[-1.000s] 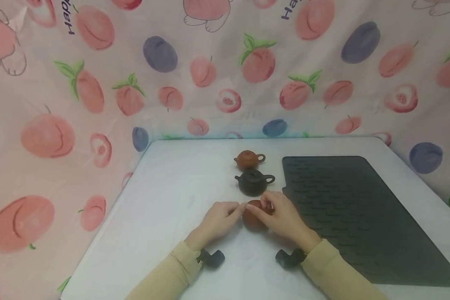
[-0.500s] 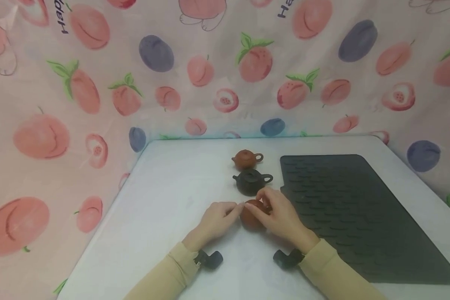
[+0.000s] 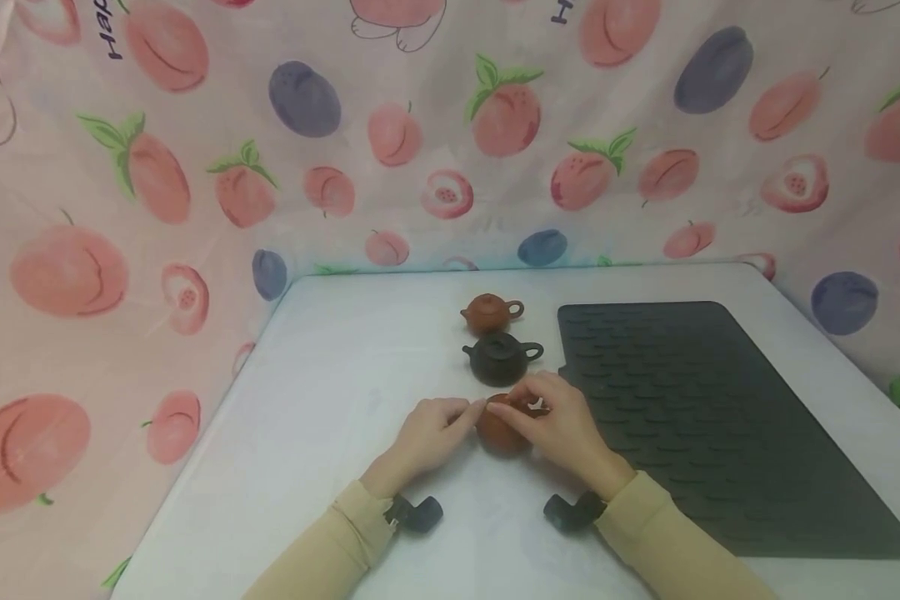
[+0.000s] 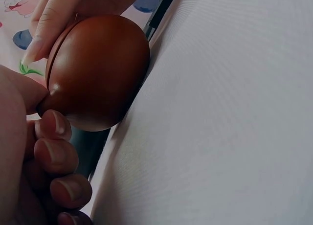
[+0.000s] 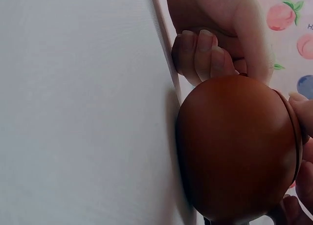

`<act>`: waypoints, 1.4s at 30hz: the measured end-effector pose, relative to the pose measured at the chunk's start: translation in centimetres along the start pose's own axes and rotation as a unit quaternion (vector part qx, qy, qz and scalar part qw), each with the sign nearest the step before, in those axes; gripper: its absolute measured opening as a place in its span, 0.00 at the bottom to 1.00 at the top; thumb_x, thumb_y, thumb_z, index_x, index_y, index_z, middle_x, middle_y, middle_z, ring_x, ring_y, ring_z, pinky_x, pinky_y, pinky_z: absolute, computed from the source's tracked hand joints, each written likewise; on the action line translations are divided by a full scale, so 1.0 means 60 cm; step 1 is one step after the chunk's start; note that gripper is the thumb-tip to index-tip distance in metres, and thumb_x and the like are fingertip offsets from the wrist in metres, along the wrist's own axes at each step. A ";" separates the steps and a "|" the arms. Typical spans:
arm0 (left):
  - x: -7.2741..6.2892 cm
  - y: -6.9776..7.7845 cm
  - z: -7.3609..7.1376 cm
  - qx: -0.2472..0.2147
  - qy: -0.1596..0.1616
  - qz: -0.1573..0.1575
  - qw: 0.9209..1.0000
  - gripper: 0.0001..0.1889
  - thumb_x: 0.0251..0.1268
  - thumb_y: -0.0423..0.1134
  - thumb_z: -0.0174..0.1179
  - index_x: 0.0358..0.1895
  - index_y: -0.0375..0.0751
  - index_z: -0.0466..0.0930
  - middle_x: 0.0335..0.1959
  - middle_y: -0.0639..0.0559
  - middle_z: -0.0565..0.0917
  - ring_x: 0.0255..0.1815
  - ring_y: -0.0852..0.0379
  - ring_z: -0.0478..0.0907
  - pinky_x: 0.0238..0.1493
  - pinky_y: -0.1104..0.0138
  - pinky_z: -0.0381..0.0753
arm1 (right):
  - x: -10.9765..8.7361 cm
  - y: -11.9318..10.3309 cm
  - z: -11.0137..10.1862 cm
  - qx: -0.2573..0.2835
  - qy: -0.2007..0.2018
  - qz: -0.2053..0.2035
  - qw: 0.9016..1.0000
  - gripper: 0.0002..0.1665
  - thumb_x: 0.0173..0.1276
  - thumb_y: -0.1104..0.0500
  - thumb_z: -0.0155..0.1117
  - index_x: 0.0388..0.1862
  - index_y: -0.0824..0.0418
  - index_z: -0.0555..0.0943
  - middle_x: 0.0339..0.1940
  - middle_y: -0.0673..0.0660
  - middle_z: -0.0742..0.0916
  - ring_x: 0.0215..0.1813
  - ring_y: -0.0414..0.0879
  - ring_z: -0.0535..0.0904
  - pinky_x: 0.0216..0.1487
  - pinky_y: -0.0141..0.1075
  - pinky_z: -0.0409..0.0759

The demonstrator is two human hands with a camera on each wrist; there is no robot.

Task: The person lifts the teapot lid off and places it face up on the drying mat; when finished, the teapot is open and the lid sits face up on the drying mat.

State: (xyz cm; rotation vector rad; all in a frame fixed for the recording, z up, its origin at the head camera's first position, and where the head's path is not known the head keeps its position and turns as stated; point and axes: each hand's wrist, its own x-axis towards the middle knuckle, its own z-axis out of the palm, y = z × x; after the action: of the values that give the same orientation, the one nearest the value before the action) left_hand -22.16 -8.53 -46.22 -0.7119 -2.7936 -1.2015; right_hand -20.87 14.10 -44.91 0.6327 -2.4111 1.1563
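A reddish-brown clay teapot [image 3: 504,435] stands nearest the person, partly covered by the hands. My left hand [image 3: 429,432] pinches its spout [image 4: 48,101] between thumb and forefinger; the other fingers curl in underneath. On the opposite side, my right hand [image 3: 566,425] holds the teapot at its lid, thumb and forefinger over the top and other fingers by the handle [image 5: 278,214]. A thin seam shows where the lid sits on the body. The lid's knob is hidden by the fingers. Just behind stands a black teapot [image 3: 498,360], and farther back a smaller orange-brown teapot [image 3: 487,315].
A dark ridged mat [image 3: 690,433] covers the right side of the white table [image 3: 330,375], close beside the teapots' handles. Fruit-print cloth [image 3: 405,192] hangs behind and to the left. Black wrist cameras [image 3: 420,514] stick out inward from both cuffs.
The head view has drifted slightly, so everything sits a little higher and farther left. Both hands keep their places on the near teapot, the right fingers shifting only slightly.
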 end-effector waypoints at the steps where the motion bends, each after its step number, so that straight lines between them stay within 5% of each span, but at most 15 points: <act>1: 0.000 0.000 0.000 -0.001 0.000 0.000 1.000 0.28 0.80 0.63 0.45 0.19 0.55 0.71 0.14 0.63 0.66 0.20 0.64 0.65 0.23 0.68 0.64 | 0.000 0.000 0.000 0.002 0.000 0.004 1.000 0.12 0.61 0.47 0.80 0.32 0.44 0.82 0.32 0.37 0.82 0.39 0.36 0.78 0.40 0.37 0.85; 21: -0.001 -0.003 0.003 0.001 0.005 0.004 1.000 0.28 0.80 0.62 0.46 0.18 0.54 0.69 0.14 0.63 0.65 0.19 0.64 0.64 0.23 0.69 0.63 | -0.002 0.008 -0.005 0.055 -0.013 0.058 0.997 0.12 0.59 0.42 0.81 0.37 0.43 0.88 0.39 0.40 0.84 0.44 0.40 0.81 0.44 0.39 0.86; 29: -0.002 -0.002 0.003 0.000 0.010 0.002 1.000 0.28 0.80 0.61 0.47 0.18 0.54 0.68 0.14 0.63 0.64 0.19 0.65 0.65 0.23 0.69 0.64 | 0.001 0.016 -0.012 0.122 -0.014 0.109 0.987 0.11 0.62 0.43 0.78 0.39 0.44 0.90 0.43 0.44 0.86 0.47 0.41 0.82 0.46 0.38 0.86; 38: -0.001 0.002 0.001 -0.004 0.010 0.000 1.000 0.27 0.80 0.61 0.48 0.18 0.55 0.71 0.14 0.63 0.66 0.20 0.64 0.66 0.24 0.68 0.65 | 0.006 0.015 -0.029 0.205 -0.020 0.243 0.948 0.24 0.65 0.36 0.72 0.50 0.49 0.87 0.51 0.52 0.87 0.48 0.49 0.86 0.47 0.43 0.86; 42: 0.000 0.002 0.001 0.002 0.005 -0.002 1.000 0.26 0.80 0.60 0.49 0.18 0.55 0.71 0.14 0.64 0.66 0.21 0.64 0.66 0.24 0.69 0.65 | 0.010 0.016 -0.037 0.288 -0.009 0.300 0.909 0.30 0.69 0.35 0.68 0.57 0.55 0.84 0.55 0.54 0.86 0.56 0.50 0.83 0.56 0.40 0.82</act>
State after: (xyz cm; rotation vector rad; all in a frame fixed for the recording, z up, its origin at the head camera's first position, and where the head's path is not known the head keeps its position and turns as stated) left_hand -22.09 -8.42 -46.19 -0.6973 -2.7900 -1.1974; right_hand -21.52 16.28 -43.88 0.0234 -2.3312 2.1620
